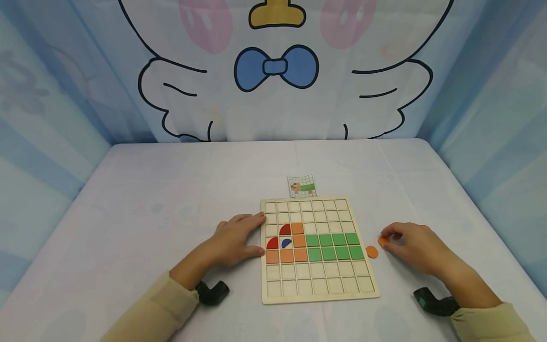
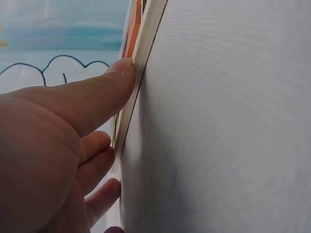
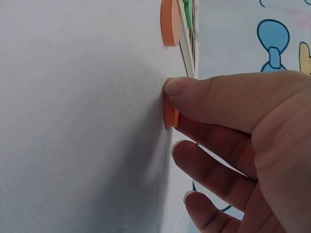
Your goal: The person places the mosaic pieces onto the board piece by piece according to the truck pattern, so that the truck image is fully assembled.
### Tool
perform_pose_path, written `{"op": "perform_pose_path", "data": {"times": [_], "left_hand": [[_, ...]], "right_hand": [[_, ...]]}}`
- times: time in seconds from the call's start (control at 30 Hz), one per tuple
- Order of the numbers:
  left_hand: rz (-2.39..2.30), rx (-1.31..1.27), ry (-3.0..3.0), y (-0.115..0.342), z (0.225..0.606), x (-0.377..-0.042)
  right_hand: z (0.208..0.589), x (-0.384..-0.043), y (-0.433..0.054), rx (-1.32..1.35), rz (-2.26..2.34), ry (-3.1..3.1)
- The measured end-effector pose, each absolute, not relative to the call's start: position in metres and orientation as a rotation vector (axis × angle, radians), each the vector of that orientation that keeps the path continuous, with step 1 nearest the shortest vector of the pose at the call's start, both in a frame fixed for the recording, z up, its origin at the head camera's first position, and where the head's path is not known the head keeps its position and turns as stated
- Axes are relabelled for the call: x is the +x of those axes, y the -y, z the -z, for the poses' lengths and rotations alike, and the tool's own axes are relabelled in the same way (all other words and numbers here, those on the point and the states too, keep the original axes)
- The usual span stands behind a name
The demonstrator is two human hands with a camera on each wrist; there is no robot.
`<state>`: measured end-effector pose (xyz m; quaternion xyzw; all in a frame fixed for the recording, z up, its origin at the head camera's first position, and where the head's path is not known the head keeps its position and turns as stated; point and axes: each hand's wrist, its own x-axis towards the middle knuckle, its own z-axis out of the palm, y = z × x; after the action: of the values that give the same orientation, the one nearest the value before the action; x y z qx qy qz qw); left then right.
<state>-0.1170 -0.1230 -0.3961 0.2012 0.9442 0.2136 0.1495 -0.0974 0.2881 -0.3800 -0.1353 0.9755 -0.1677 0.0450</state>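
Observation:
A square-gridded wooden board lies flat on the table, partly filled with tiles. Green squares make a block on its right side; orange squares, two red quarter circles and a blue half-round piece sit on the left. Along the board's left edge rests my left hand, thumb and fingers extended against the rim. To the right of the board, my right hand pinches an orange disc between thumb and index finger, low over the tabletop. A second orange disc lies beside the board's right edge.
Behind the board's far edge lies a small picture card showing a gridded figure in green and orange. Black wrist devices sit by both sleeves. A white cloth covers the table, with printed curtains behind and at both sides.

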Motion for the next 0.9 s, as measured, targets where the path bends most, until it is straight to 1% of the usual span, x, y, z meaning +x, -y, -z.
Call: {"op": "perform_pose_path", "data": {"times": [0.53, 0.7, 0.9], "left_hand": [[-0.614, 0.593, -2.715, 0.124, 0.396, -0.117], [-0.612, 0.603, -2.713, 0.124, 0.397, -0.117], [-0.603, 0.600, -2.715, 0.124, 0.397, -0.117]], "right_hand": [[0.373, -0.092, -0.272, -0.440, 0.605, -3.003], [0.371, -0.083, -0.258, -0.539, 0.645, -2.984], [0.376, -0.074, -0.244, -0.742, 0.658, -3.003]]}}
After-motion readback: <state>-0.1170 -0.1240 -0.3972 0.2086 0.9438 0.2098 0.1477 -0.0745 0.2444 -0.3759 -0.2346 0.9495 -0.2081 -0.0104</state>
